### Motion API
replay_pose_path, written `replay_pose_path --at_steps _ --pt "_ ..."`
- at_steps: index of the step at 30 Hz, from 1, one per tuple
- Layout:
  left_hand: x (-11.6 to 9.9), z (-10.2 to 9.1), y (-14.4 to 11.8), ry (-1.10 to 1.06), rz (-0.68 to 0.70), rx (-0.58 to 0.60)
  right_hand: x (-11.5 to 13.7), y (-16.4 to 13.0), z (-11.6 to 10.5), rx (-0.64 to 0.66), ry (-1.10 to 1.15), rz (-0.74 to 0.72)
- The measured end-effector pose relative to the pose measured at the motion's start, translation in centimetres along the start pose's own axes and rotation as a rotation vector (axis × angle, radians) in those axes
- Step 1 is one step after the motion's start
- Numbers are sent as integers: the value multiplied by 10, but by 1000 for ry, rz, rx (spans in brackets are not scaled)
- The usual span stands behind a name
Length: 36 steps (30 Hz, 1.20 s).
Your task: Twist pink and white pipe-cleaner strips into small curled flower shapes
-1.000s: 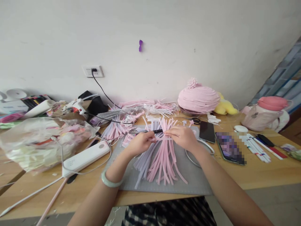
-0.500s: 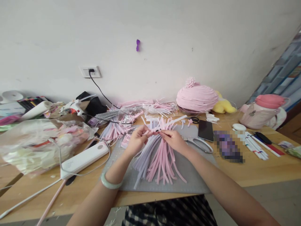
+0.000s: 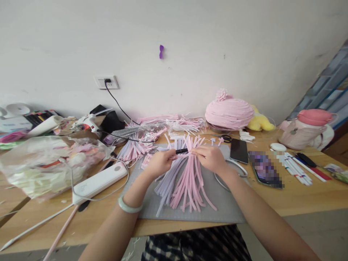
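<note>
Both hands have dropped back onto the grey mat (image 3: 233, 214): left hand (image 3: 160, 163) and right hand (image 3: 210, 158) pinch the soft, light pink strip bundle (image 3: 187, 181) at its tied top.

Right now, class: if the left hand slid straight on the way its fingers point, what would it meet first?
The left hand points right, along the black stick across the pink strips. It would probably meet the right hand first, though depth is hard to judge.
</note>
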<state>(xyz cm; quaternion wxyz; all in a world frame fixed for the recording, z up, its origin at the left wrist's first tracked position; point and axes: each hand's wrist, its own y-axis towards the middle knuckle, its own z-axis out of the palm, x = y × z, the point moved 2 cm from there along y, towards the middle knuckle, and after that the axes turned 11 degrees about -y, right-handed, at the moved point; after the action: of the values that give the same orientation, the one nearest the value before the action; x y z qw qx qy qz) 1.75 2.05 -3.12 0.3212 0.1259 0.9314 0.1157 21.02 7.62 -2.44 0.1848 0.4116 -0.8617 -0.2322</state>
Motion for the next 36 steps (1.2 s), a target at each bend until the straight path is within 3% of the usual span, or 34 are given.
replay_pose_path --at_steps 4,10,13,16,20,24,30,33,36 --pt "-5 -4 -1 -274 69 136 -16 4 1 62 210 93" --pt "-9 0 -4 -850 -69 230 -23 4 15 484 748 219" --pt "-6 6 -2 -1077 -136 107 -13 3 23 408 849 298" --pt "-2 11 1 -1169 -176 -109 3 0 33 257 691 330" --pt "7 16 4 -985 -288 -299 25 -5 38 210 385 301" --pt "17 13 5 -592 -232 -312 34 -7 27 204 127 87" --pt "12 2 4 -219 -133 -80 10 -1 4 36 59 56" --pt "5 -2 3 -233 -16 78 -6 2 -2 26 133 102" --pt "0 -2 1 -393 29 192 -22 5 0 139 309 184"
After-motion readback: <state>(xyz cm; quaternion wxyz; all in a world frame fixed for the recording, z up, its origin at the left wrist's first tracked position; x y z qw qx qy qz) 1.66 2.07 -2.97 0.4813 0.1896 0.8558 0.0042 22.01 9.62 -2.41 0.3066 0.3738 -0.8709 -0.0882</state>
